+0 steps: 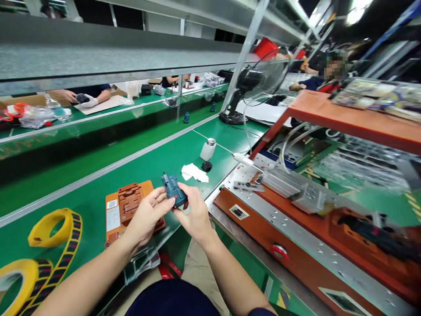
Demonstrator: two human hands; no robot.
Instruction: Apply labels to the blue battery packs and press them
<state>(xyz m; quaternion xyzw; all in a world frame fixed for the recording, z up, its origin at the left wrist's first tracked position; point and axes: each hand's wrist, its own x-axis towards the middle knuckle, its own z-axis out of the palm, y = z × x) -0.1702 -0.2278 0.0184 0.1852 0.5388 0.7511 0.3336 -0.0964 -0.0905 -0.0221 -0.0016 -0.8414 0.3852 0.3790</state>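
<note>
Between my two hands is a small dark blue-green plastic device (173, 189) with a thin tip at its upper end. The fingers of my left hand (151, 212) close on its lower left side. My right hand (194, 210) grips its right side with thumb and fingers. Just left of it, an orange fixture block (113, 206) with a brown moulded nest and white labels lies on the green bench, partly behind my left hand and forearm. A crumpled white cloth (194, 172) is beyond my right hand, near a white bottle (208, 150) and a small black cap (207, 166).
Yellow rolls of stickers (49, 228) lie at the left. An orange-brown machine with a red button (279, 252) and a metal cylinder (279, 180) stands on the right. A black fan (250, 81) is at the back. Across a green belt, a co-worker's gloved hand (89, 101) holds a dark part.
</note>
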